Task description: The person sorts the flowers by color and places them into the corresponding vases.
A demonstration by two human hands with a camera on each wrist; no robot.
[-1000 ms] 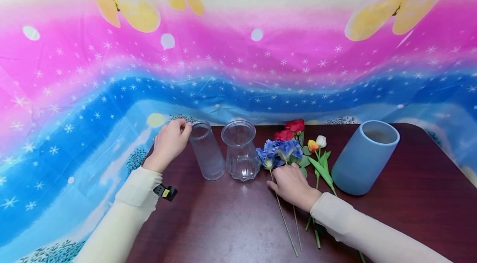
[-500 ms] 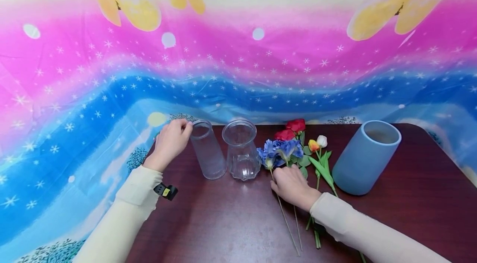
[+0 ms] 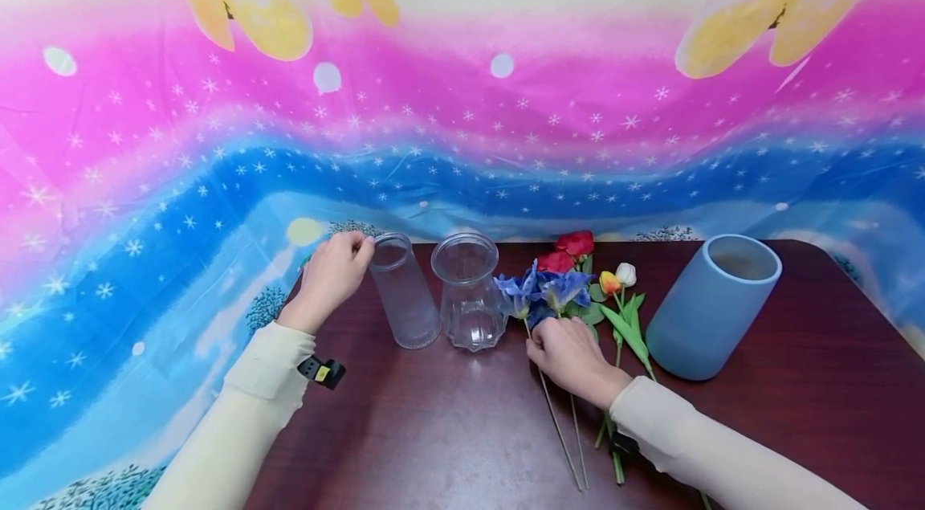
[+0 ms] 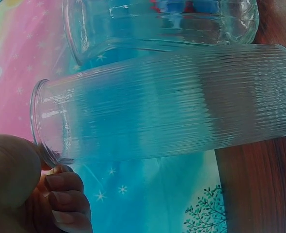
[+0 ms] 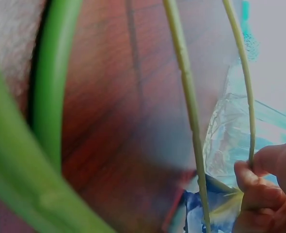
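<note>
Blue flowers over the dark table, between the flared glass vase and the tulips. The right hand pinches one thin stem between thumb and forefinger, the other fingers curled; the right wrist view shows this grasp, whereas the head view gives mainly the back of the hand. The left hand grips the rim of the cylindrical glass vase, whose fine ribs, clear in the left wrist view, appear merely frosted from the head. Farther right, a blue vase.
</note>
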